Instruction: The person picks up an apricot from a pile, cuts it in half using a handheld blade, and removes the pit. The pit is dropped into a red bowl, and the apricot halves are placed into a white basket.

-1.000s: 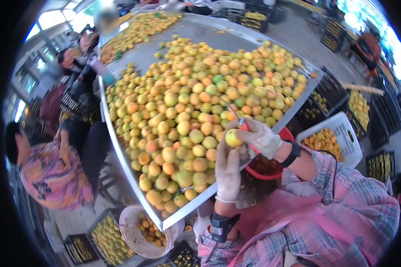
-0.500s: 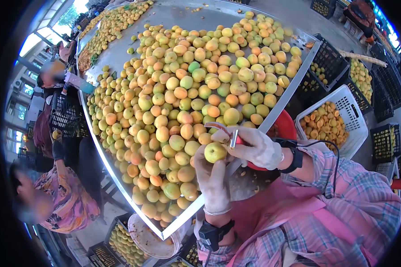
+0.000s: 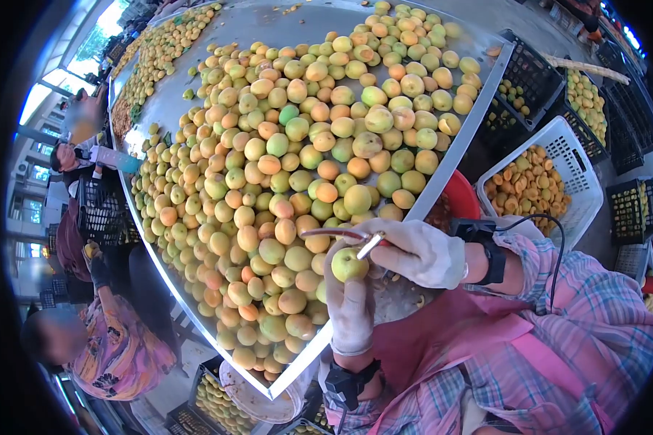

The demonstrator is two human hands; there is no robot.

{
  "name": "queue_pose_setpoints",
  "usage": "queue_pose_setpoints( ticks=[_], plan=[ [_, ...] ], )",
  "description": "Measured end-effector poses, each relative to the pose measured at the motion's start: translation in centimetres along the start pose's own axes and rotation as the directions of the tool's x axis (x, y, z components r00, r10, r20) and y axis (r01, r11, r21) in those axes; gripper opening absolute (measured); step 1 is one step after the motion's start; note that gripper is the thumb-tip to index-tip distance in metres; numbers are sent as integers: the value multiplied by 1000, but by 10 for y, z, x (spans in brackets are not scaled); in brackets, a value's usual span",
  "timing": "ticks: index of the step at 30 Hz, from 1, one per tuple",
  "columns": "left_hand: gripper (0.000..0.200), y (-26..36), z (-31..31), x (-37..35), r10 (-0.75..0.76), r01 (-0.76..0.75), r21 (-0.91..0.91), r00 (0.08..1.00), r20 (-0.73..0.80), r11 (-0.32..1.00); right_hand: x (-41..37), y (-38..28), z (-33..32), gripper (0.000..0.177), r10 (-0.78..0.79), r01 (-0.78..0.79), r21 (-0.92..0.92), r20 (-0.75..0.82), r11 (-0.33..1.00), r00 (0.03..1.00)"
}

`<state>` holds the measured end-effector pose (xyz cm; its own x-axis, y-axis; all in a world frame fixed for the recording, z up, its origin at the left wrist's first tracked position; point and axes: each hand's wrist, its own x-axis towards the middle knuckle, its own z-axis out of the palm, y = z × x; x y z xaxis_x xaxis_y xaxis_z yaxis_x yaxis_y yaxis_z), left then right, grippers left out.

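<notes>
My left hand, in a whitish glove, is wrapped round a yellow-green fruit near the table's front corner. My right hand, also gloved, grips a small metal tool by the upper right of that fruit. A thin reddish-brown curved piece extends left from the tool; whether it is part of the tool I cannot tell. Behind both hands a large heap of yellow, orange and green fruits covers much of the metal table.
Right of the table are a red bowl, a white basket of opened fruit and black crates. A white bucket stands under the front corner. A person in patterned clothes is at the left.
The metal tool has tilted and lies closer to the top of the fruit. The table and heap have shifted slightly left and up in view.
</notes>
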<state>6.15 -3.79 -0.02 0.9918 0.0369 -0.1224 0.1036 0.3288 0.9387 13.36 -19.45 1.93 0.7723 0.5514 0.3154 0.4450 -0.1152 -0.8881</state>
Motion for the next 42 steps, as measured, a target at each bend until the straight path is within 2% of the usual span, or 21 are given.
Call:
queue_pose_setpoints(
  ticks=[1, 2, 4, 8, 10, 12, 14, 18, 19, 22, 29, 34, 36, 37, 39, 40, 41, 42],
  plan=[
    [70, 0, 4, 1, 39, -37, 82, 999, -17, 996, -1, 0, 1, 36, 74, -75, 51, 11, 996, 997],
    [70, -1, 5, 2, 34, -33, 83, 999, -14, 996, -2, -1, 3, 36, 147, -149, 100, 26, 984, 989],
    [72, -4, 5, 2, 71, -71, 165, 997, 10, 984, -3, 5, 6, 37, 111, -109, 108, -16, 988, 994],
    [75, -1, 5, 2, 84, -88, 169, 996, 33, 982, -2, 1, 3, 34, 135, -136, 3, 4, 991, 991],
    [72, -11, 1, 3, 133, -135, 88, 991, 30, 987, -1, -1, 0, 33, 142, -142, -24, 14, 990, 990],
    [70, -11, 2, 1, 134, -134, 85, 991, 14, 987, 0, -5, -3, 37, 252, -234, -166, 99, 958, 963],
    [67, -11, 0, -1, 134, -134, 84, 991, 0, 987, -1, -8, -1, 36, 211, -193, -199, 74, 961, 975],
    [61, -8, -3, -2, 188, -189, 237, 982, 24, 953, -4, -5, 2, 37, 140, -122, -287, 45, 950, 989],
    [60, -7, -2, -2, 202, -201, 289, 979, 27, 936, -4, -4, 3, 37, 141, -121, -287, 51, 950, 989],
    [60, -10, -2, -3, 203, -193, 297, 979, -2, 935, -4, -1, 6, 40, 101, -90, -266, 30, 960, 994],
    [59, -13, -4, -3, 218, -205, 345, 976, 1, 916, -5, 0, 6, 43, 167, -143, -241, 79, 960, 983],
    [58, -13, 0, 0, 283, -242, 449, 959, -24, 860, -4, 0, 6, 42, 240, -211, -237, 101, 948, 965],
    [62, -14, 2, 0, 263, -209, 462, 963, -53, 862, -1, 3, 5, 41, 257, -252, -51, 146, 966, 955],
    [67, -14, 3, 0, 245, -178, 474, 966, -83, 862, -3, 9, 8, 41, 257, -252, -51, 146, 966, 955],
    [66, -12, 4, 2, 264, -189, 520, 962, -73, 833, -9, 28, 21, 40, -15, 12, -58, -60, 998, 998],
    [65, -11, 4, 2, 284, -201, 564, 957, -62, 801, -9, 39, 24, 40, -16, 13, -58, -58, 998, 998],
    [65, -12, 2, 3, 286, -202, 564, 956, -63, 800, -4, 45, 25, 41, -254, 241, -194, -46, 951, 966],
    [65, -13, 1, 3, 268, -192, 515, 960, -77, 835, -1, 47, 25, 42, -472, 447, -320, -3, 835, 881]
  ],
)
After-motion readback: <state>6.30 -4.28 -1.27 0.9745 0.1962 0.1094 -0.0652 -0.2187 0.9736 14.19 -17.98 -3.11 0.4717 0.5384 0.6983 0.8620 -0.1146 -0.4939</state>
